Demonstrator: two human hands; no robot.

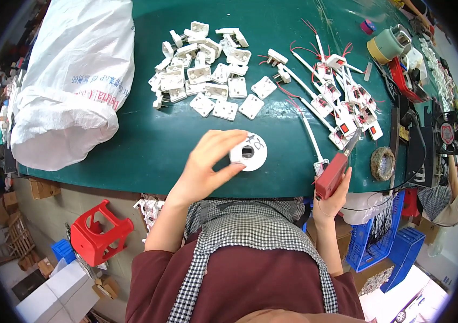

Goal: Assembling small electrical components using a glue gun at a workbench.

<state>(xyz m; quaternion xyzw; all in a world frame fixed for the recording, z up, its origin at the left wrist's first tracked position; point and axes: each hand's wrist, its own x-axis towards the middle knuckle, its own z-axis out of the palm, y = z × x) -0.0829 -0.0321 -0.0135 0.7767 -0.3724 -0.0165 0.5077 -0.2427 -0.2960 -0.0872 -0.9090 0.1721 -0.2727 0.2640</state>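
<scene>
My left hand (207, 164) has its thumb and fingers around the left side of a white spool (259, 156) with dark marks and a central hole, near the table's front edge. In my right hand (334, 196) is a red-bodied tool (331, 176) with a narrow grey front end; its exact kind is unclear. That front end points away from me at a pile of white switch pieces (345, 128) with red rockers, white cords and thin red wires. Beyond my left hand lies a heap of white plug housings (199, 74), some with metal pins.
A large white sack (73, 129) covers the left of the green table (277, 177). To the right are a tape roll (382, 163), a pale green cup-shaped thing (385, 46) and a small fan (447, 133). A red stool (99, 234) and blue crates (361, 242) stand below. Another person (450, 207) is at far right.
</scene>
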